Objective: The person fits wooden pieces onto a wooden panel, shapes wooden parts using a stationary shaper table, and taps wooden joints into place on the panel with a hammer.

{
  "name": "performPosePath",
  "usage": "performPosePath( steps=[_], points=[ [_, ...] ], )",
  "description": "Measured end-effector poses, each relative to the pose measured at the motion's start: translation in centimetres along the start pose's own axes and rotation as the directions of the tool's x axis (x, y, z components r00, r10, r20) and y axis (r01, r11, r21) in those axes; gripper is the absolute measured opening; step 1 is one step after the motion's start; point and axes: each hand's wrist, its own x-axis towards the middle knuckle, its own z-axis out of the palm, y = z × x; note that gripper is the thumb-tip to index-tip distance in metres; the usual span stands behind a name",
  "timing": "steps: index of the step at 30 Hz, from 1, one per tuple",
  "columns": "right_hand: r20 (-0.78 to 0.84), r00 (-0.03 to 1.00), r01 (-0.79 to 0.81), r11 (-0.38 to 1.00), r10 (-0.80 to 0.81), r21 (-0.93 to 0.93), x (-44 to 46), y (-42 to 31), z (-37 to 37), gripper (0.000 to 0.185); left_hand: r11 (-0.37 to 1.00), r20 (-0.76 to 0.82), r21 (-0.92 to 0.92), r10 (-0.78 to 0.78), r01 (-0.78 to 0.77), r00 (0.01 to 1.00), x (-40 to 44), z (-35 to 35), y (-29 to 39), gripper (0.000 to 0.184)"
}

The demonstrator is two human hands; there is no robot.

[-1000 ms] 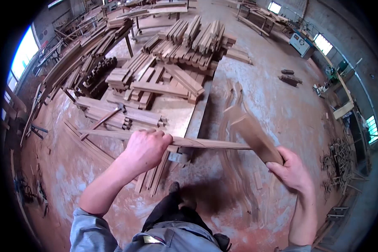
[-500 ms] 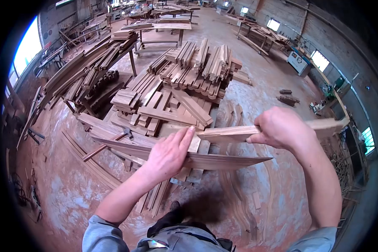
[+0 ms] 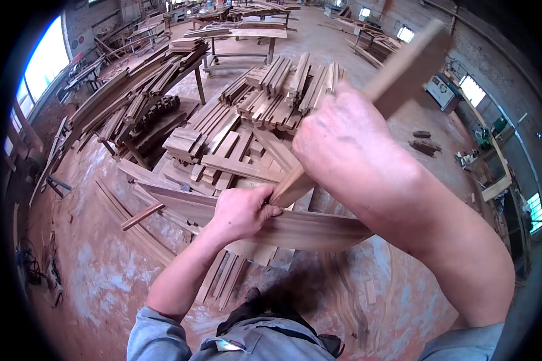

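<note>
A long, dark-edged wooden board (image 3: 319, 231) lies crosswise before me, standing on edge. My left hand (image 3: 242, 212) is closed over its upper edge, thumb on the near face. My right hand (image 3: 343, 135) is wrapped around a lighter wooden plank (image 3: 411, 69), which slants from upper right down to my left hand. The plank's lower end meets the board's top edge beside my left thumb; whether the two touch is unclear. A hammer's reddish handle (image 3: 142, 217) sticks out left of the board, its head mostly hidden.
Stacked wooden strips (image 3: 271, 99) fill the middle beyond my hands. A table piled with wood (image 3: 156, 78) stands at left, another table (image 3: 247, 43) behind. Long strips (image 3: 132, 222) lie on the floor at left. Wood scraps (image 3: 426, 146) and a machine (image 3: 441, 92) are at right.
My right hand has moved left and up, swinging the plank from nearly level to a steep slant. My left hand has closed from a flatter pose, its thumb now over the board.
</note>
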Motion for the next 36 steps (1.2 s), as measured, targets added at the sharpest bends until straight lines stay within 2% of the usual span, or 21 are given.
performPosePath(
  steps=[3, 5, 6, 7, 8, 9, 10, 11, 12, 15, 18, 19, 21, 22, 25, 26, 28, 32, 36],
  points=[
    [-0.153, 0.980, -0.113, 0.990, 0.125, 0.085, -0.2, 0.4, 0.2, 0.015, 1.000, -0.006, 0.015, 0.002, -0.002, 1.000, 0.6, -0.1, 0.1, 0.029],
    [-0.245, 0.880, -0.244, 0.831, 0.406, 0.500, -3.9, -0.8, -0.7, 0.019, 1.000, 0.007, -0.002, -0.009, 0.009, 1.000, 0.5, -0.2, 0.0, 0.029],
    [0.132, 0.782, -0.505, 0.495, 0.609, 0.707, -5.7, -1.7, -0.3, 0.022, 0.999, 0.004, -0.030, -0.013, 0.013, 1.000, 0.4, -0.2, 0.0, 0.029],
    [0.433, 0.671, -0.630, 0.157, 0.602, 0.760, -7.5, -2.7, 1.8, 0.024, 0.998, -0.001, -0.061, -0.022, 0.022, 1.000, 0.4, -0.2, 0.1, 0.030],
    [0.689, 0.492, -0.730, -0.179, 0.532, 0.659, -9.3, -3.6, 4.0, 0.027, 0.997, 0.018, -0.056, -0.045, 0.046, 0.999, 0.3, -0.1, 0.1, 0.030],
    [0.823, 0.400, -0.725, -0.410, 0.402, 0.553, -10.4, -4.6, 7.9, 0.029, 0.996, 0.035, -0.048, -0.070, 0.071, 0.997, 0.3, -0.2, 0.1, 0.032],
    [0.677, 0.526, -0.461, -0.496, 0.515, 0.736, -9.6, -5.9, 10.9, 0.029, 0.995, 0.052, -0.033, -0.092, 0.094, 0.994, 0.4, -0.2, 0.2, 0.033],
    [0.509, 0.575, -0.142, -0.534, 0.641, 0.833, -8.3, -7.8, 13.4, 0.029, 0.996, 0.038, -0.029, -0.079, 0.080, 0.996, 0.5, -0.2, 0.1, 0.032],
    [0.342, 0.543, 0.192, -0.510, 0.767, 0.839, -7.3, -9.3, 14.3, 0.030, 0.998, 0.033, -0.023, -0.060, 0.060, 0.998, 0.6, -0.2, 0.0, 0.031],
    [0.221, 0.623, 0.554, -0.622, 0.751, 0.553, -3.7, -8.0, 13.7, 0.042, 0.999, 0.031, -0.039, -0.025, 0.027, 0.999, 0.5, -0.4, 0.3, 0.032],
    [0.187, 0.674, 0.561, -0.659, 0.715, 0.500, -1.9, -7.5, 12.3, 0.038, 1.000, 0.059, -0.016, -0.025, 0.026, 0.998, 0.2, -0.8, 0.4, 0.036],
    [0.164, 0.666, 0.557, -0.632, 0.727, 0.538, -1.6, -7.7, 12.2, 0.036, 1.000, 0.077, 0.000, -0.030, 0.030, 0.997, 0.0, -0.8, 0.4, 0.038],
    [0.111, 0.659, 0.545, -0.573, 0.744, 0.612, -1.0, -8.0, 12.0, 0.034, 0.996, -0.019, 0.039, 0.080, -0.079, 0.997, -0.4, -0.3, 0.2, 0.040],
    [0.141, 0.599, 0.539, -0.528, 0.788, 0.657, -0.9, -8.1, 11.6, 0.031, 0.990, -0.067, 0.062, 0.134, -0.130, 0.989, -0.6, -0.2, 0.1, 0.042],
    [0.204, 0.521, 0.578, -0.518, 0.829, 0.630, -1.2, -8.2, 10.6, 0.031, 0.984, 0.008, 0.133, 0.119, -0.119, 0.993, -0.4, 0.1, -0.3, 0.042],
    [0.178, 0.505, 0.587, -0.487, 0.845, 0.646, -1.2, -8.1, 10.4, 0.032, 0.982, 0.043, 0.153, 0.104, -0.110, 0.994, -0.3, 0.0, -0.2, 0.042],
    [0.183, 0.487, 0.570, -0.470, 0.854, 0.674, -1.4, -8.3, 10.5, 0.032, 0.975, 0.116, 0.201, 0.077, -0.099, 0.990, -0.1, -0.2, 0.0, 0.040],
    [0.240, 0.428, 0.621, -0.476, 0.872, 0.623, -1.3, -8.5, 10.2, 0.020, 0.972, 0.089, 0.196, 0.111, -0.127, 0.990, 0.0, 0.0, -0.3, 0.039],
    [0.178, 0.456, 0.581, -0.444, 0.872, 0.682, -1.5, -8.6, 11.2, 0.033, 0.971, 0.109, 0.207, 0.095, -0.116, 0.990, 0.1, -0.2, -0.1, 0.038]
  ],
)
